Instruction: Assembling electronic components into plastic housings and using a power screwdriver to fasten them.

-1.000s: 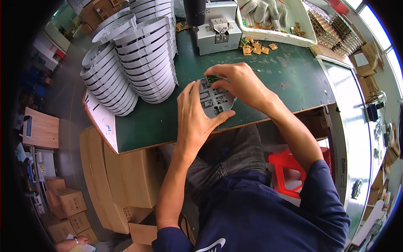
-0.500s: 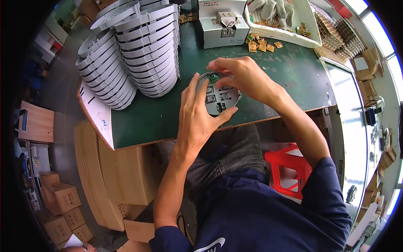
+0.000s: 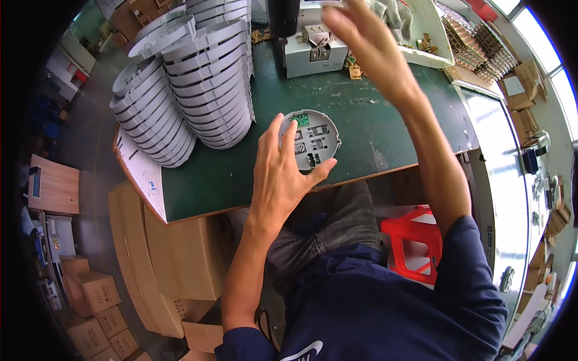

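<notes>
My left hand point(image 3: 280, 162) grips a round grey plastic housing point(image 3: 330, 133) at the table's near edge, thumb on its near rim and fingers along its left side. A small green circuit board point(image 3: 300, 120) sits inside at the far end, and square cut-outs and dark fittings show in its floor. My right hand point(image 3: 367, 42) is raised over the far side of the table, its thumb apart from the fingers and nothing seen in it; the top edge partly cuts it off. To its left, a black cylindrical tool point(image 3: 283, 21) stands upright before a grey box-shaped screw feeder point(image 3: 314, 63).
Tall stacks of grey ring-shaped housings point(image 3: 208, 84) stand at the table's left. A white foam tray point(image 3: 430, 57) with gloves and small brass-coloured parts is at the far right, near racks of metal parts point(image 3: 475, 45). Cardboard boxes point(image 3: 180, 259) and a red stool point(image 3: 415, 240) are below the table.
My right hand has left the housing and moved up and away toward the screw feeder. A black tool now shows in front of the feeder. My left hand keeps hold of the housing.
</notes>
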The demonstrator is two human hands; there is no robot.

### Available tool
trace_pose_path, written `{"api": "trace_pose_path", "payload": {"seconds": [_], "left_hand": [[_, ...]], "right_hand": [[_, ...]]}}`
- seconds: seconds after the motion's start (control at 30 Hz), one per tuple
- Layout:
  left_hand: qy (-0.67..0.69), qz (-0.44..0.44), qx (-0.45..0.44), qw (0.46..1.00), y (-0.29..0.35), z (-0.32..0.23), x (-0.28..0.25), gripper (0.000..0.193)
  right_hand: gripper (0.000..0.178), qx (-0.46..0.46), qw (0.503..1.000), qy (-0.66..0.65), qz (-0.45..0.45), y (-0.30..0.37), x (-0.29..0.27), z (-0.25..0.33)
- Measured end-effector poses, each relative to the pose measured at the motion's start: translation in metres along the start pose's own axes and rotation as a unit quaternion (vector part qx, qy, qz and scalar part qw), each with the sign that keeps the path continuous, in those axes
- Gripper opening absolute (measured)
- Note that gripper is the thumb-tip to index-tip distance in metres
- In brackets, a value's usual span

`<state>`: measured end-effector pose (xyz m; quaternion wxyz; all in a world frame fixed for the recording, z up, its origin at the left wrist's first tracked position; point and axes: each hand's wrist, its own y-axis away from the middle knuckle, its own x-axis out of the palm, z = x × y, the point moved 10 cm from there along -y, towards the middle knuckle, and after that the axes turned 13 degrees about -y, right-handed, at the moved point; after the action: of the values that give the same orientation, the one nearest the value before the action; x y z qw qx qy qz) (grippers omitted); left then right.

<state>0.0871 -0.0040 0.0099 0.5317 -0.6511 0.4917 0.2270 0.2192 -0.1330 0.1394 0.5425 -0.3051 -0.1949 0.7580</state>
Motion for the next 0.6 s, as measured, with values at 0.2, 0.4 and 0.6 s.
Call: {"api": "trace_pose_path", "payload": {"seconds": [0.2, 0.4, 0.6], "left_hand": [[-0.023, -0.031, 0.002, 0.999, 0.004, -0.003, 0.000, 0.094], [-0.009, -0.027, -0.010, 1.000, 0.003, -0.001, -0.001, 0.086], [-0.004, -0.023, -0.011, 1.000, 0.002, -0.002, -0.001, 0.085]], "right_hand": [[0.073, 0.002, 0.955, -0.261, 0.139, -0.067, 0.057, 0.066], [0.041, -0.015, 0.931, -0.360, -0.054, -0.076, 0.007, 0.018], [0.029, -0.009, 0.967, -0.239, -0.088, -0.096, -0.009, -0.019]]}}
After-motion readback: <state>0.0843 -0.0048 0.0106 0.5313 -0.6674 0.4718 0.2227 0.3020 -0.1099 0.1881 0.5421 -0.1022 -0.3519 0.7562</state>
